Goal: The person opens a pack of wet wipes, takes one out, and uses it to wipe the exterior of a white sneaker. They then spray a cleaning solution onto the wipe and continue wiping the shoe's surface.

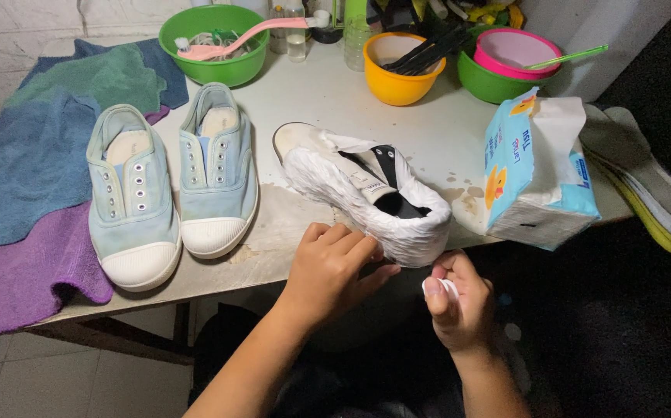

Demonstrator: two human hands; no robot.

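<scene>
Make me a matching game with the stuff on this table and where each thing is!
Things:
1. pink brush
2. tissue pack
3. wrapped shoe
4. purple towel

Places or states:
A. at the table's left edge
B. across the green bowl
C. covered in white tissue, touched by the left hand
D. at the table's right edge

Pairs: 1-B, 2-D, 3-C, 4-A

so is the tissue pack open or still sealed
Open: the tissue pack on the table is torn open along its top, and loose white tissue sticks up out of it.
</scene>
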